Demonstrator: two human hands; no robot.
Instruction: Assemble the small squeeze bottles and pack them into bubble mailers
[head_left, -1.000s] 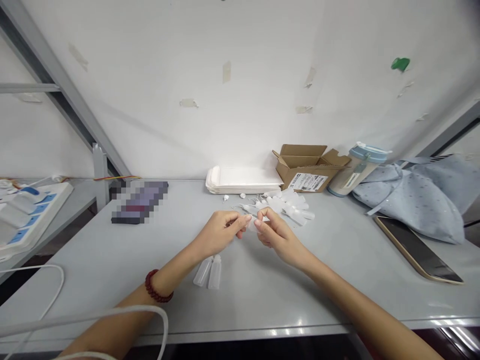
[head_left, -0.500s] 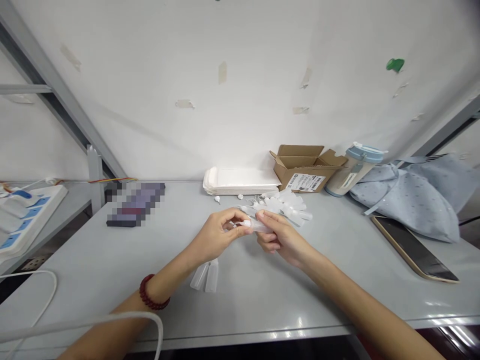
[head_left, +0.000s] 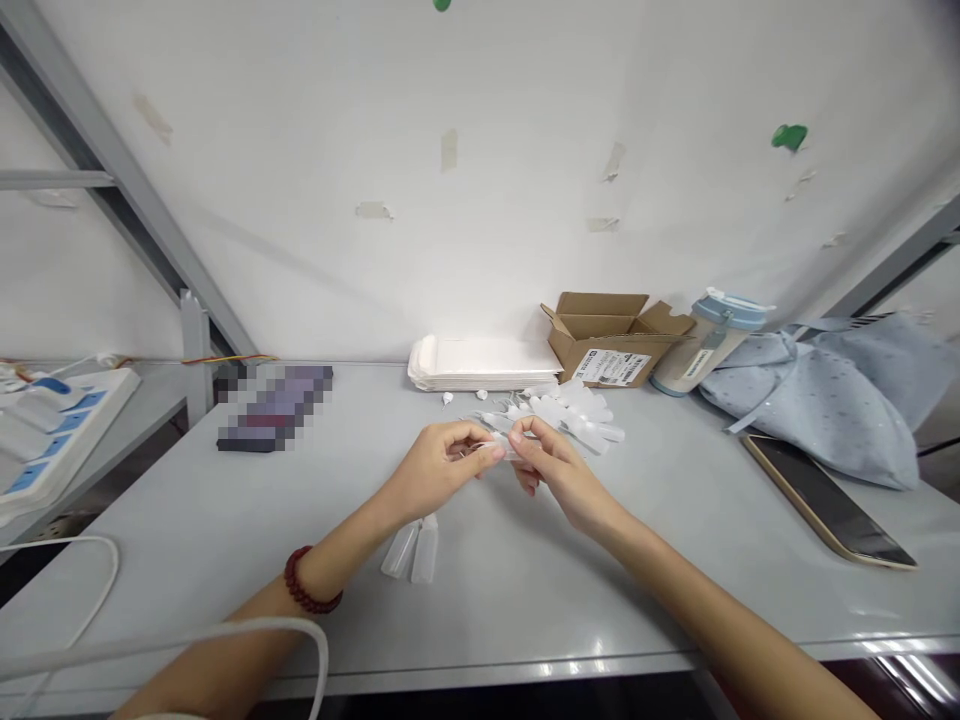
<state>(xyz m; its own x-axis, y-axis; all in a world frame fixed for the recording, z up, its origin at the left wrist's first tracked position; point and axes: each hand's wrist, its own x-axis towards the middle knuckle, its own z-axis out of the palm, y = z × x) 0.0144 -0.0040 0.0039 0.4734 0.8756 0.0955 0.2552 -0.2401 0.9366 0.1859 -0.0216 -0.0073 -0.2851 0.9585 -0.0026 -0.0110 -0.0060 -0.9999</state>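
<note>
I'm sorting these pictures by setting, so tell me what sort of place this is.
Probably a small workshop or packing bench: the grey table bears a pile of small translucent bottles and an open cardboard box.

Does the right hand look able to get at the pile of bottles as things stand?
Probably yes: the right hand is close by the pile of bottles and nothing seems to stand between them, though it would likely have to free itself from the small bottle it pinches.

Slim translucent plastic bottles (head_left: 424, 556) appear smooth. Flat grey desk (head_left: 540, 610) presents glossy; open brown cardboard box (head_left: 570, 354), matt.
</note>
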